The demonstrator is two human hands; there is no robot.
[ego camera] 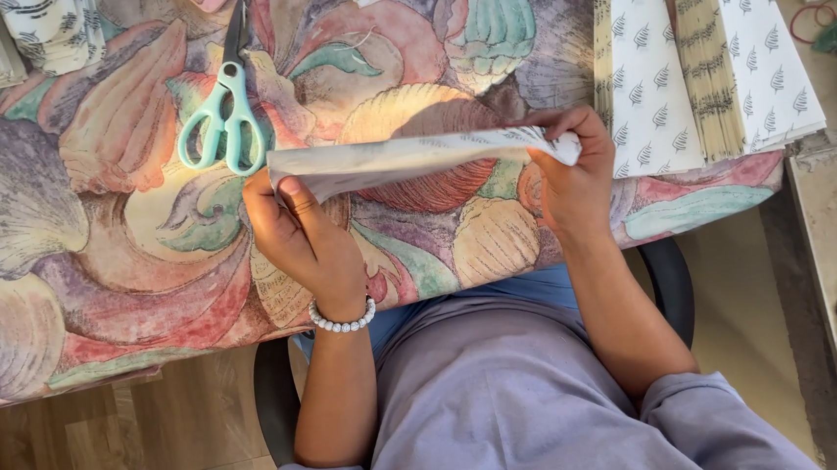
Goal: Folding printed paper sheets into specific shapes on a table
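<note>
Shell-print tablecloth fills most of frame. Stacks of leaf-print paper bags upper right, more stacks upper left. Folded paper strip held level at centre, just above cloth. Left hand closed on strip's left end, thumb on top. Right hand pinched tight on right end, paper bunched at fingertips. Mint-handled scissors lie untouched, upper left of strip. Likely best handling: keep strip taut, edges aligned, even pull from both ends, avoid crumpling right corner.

A single head-worn camera looks steeply down from close above onto the near edge of the desk, the seated person's lap and the floor.
</note>
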